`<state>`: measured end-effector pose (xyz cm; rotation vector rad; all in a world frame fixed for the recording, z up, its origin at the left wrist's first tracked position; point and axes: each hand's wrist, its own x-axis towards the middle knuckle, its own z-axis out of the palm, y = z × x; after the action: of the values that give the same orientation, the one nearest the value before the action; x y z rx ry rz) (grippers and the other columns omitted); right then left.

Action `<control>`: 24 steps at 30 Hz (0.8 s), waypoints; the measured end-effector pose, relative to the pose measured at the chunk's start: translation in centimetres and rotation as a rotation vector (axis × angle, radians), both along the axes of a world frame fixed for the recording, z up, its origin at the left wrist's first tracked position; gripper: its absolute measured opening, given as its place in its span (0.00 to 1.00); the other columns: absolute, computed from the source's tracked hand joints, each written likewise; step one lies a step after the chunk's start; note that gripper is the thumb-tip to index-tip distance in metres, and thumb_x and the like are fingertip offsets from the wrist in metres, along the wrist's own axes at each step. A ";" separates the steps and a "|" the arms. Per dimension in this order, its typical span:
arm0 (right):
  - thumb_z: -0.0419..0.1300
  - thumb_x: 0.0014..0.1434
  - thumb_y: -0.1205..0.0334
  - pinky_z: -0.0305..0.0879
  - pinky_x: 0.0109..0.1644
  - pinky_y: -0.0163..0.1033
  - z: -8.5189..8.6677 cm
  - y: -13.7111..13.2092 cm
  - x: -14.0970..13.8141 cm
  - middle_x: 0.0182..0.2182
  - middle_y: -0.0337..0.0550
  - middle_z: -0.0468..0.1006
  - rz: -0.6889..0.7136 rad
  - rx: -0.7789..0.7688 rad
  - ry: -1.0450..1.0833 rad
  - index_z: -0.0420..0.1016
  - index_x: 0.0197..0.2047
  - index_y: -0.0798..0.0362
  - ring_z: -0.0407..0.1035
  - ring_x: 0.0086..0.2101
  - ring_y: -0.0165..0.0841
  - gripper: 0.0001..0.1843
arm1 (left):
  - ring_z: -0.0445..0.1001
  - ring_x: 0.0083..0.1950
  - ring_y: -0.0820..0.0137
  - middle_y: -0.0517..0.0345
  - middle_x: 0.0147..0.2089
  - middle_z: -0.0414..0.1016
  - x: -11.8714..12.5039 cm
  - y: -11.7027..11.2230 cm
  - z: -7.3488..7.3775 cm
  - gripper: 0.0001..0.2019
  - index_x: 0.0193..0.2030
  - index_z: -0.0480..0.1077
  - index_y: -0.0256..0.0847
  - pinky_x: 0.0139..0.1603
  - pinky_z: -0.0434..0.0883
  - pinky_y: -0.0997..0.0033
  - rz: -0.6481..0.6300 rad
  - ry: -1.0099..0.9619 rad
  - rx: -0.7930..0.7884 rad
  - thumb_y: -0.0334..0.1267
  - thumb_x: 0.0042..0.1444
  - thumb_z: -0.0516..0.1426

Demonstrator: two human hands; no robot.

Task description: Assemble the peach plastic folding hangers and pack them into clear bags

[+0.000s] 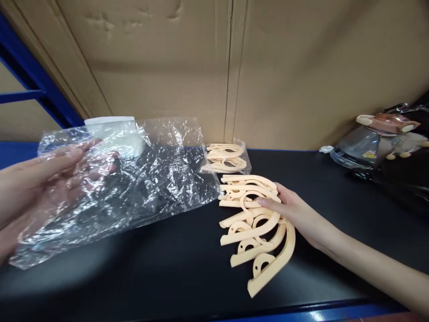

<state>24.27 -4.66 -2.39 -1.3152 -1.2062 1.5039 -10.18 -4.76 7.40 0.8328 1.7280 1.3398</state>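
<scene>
My left hand (pixel 50 183) holds up a crinkled clear plastic bag (pixel 161 165) on the left, its fingers partly seen through the film. The bag's right edge reaches close to the ends of the hangers. My right hand (pixel 293 208) grips a fanned bunch of several beige plastic folding hangers (pixel 264 230) above the black table, thumb on top and the other fingers mostly hidden beneath. The hangers' straight ends point left and toward me. Behind them lies another set of beige hangers (pixel 226 158) in a clear bag.
A white object (pixel 110 120) stands behind the raised bag. At the right are a clear container with a brown top (pixel 362 138), a crumpled white tissue (pixel 325 149) and black cord-like items. A cardboard wall (pixel 167 80) backs the black table (pixel 174 268), and a blue frame (pixel 36 85) rises at left.
</scene>
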 end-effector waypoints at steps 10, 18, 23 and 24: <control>0.61 0.54 0.41 0.59 0.63 0.53 1.5 0.3 1.4 0.58 0.49 0.71 -0.103 0.341 -0.399 0.71 0.53 0.48 0.63 0.59 0.46 0.28 | 0.81 0.34 0.79 0.55 0.43 0.83 5.4 1.5 -1.3 0.13 0.50 0.75 0.37 0.30 0.75 0.91 -0.199 -0.215 0.117 0.25 0.62 0.54; 0.70 0.50 0.54 0.72 0.37 0.39 3.8 1.6 4.6 0.30 0.41 0.80 -0.120 0.247 -0.192 0.58 0.64 0.54 0.72 0.28 0.33 0.42 | 0.83 0.38 0.67 0.52 0.47 0.82 12.7 3.1 -3.4 0.18 0.59 0.67 0.40 0.29 0.78 0.80 -0.635 -0.171 0.102 0.33 0.62 0.59; 0.64 0.56 0.62 0.71 0.36 0.37 4.6 5.5 12.5 0.35 0.48 0.80 -0.383 0.302 -0.596 0.60 0.61 0.57 0.70 0.26 0.30 0.32 | 0.82 0.44 0.61 0.47 0.52 0.79 12.4 5.7 -3.9 0.22 0.61 0.64 0.38 0.39 0.81 0.67 -0.605 -0.067 0.091 0.34 0.60 0.60; 0.62 0.58 0.63 0.70 0.36 0.37 4.9 6.4 14.2 0.36 0.51 0.80 -0.429 0.313 -0.646 0.58 0.63 0.59 0.69 0.26 0.30 0.31 | 0.81 0.48 0.60 0.46 0.53 0.79 12.0 6.4 -4.1 0.19 0.58 0.66 0.38 0.45 0.80 0.64 -0.563 -0.051 0.099 0.34 0.61 0.59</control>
<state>38.52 1.71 2.53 -1.7574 -1.3574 0.5664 1.82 1.62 3.33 1.2193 1.2593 1.0508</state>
